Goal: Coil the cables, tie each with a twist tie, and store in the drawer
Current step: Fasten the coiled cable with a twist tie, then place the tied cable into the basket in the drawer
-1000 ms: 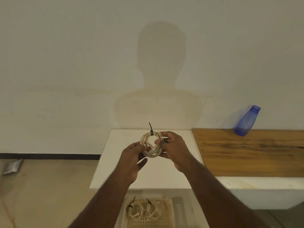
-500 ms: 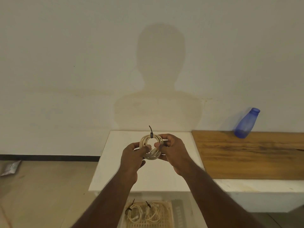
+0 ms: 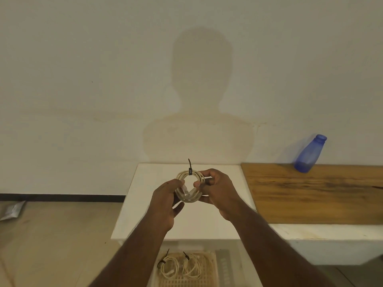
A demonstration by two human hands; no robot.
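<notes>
Over the last second little has shifted; the left hand [image 3: 165, 204] and right hand [image 3: 217, 189] still pinch the cream-white coiled cable [image 3: 189, 186] above the white table [image 3: 145, 204], its black twist tie [image 3: 189, 168] already on and standing up; it looks ready for the pale lattice drawer [image 3: 209, 272], where two tied cream coils [image 3: 180, 266] lie.

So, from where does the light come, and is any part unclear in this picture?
Head view: light comes from behind the person, casting a head-and-shoulders shadow on the wall; the coiled cable between both hands looks sharp; wide-angle bending tilts the blue bottle.
</notes>
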